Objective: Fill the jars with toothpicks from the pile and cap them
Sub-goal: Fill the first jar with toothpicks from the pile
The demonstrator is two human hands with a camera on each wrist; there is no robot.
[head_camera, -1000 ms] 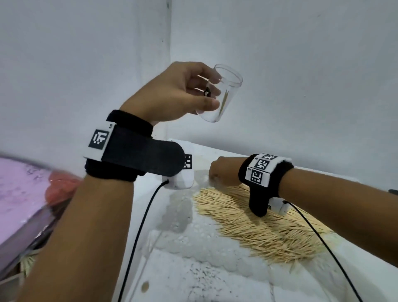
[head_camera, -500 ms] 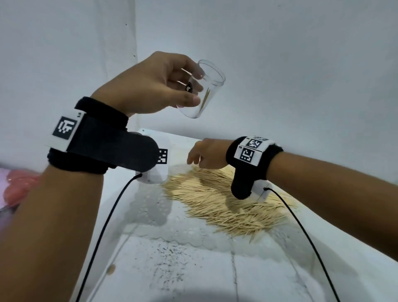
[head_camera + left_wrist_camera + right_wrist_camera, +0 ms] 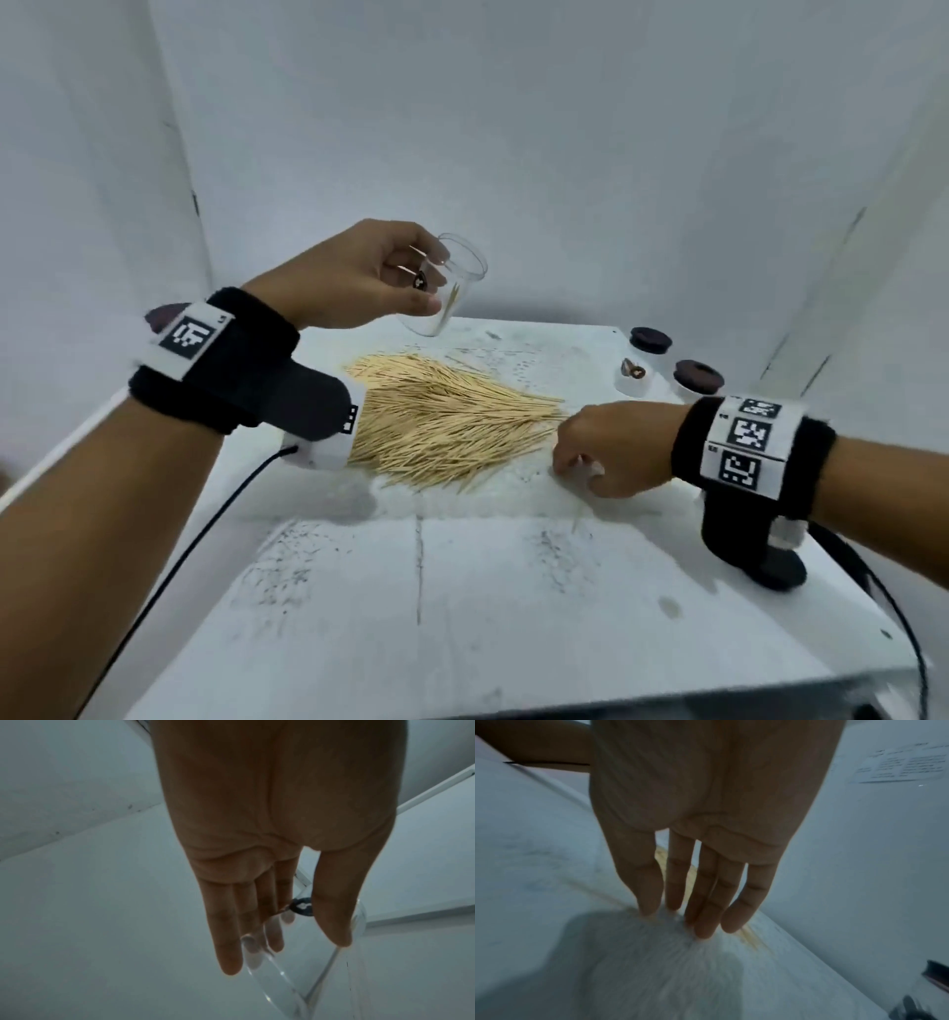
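A clear jar (image 3: pixel 445 293) is held tilted above the desk (image 3: pixel 462 591) by the left hand (image 3: pixel 354 277), fingers (image 3: pixel 228 939) curled round it; the toothpick pile (image 3: pixel 452 421) lies just left of the right hand (image 3: pixel 611 447), whose fingers (image 3: pixel 706 912) touch the desk loosely bent

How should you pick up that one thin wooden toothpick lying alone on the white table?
Pinch the lone toothpick near its middle from above, fingertips on either long side. It lies flat on the white table, apart from the toothpick pile, just below the right hand.
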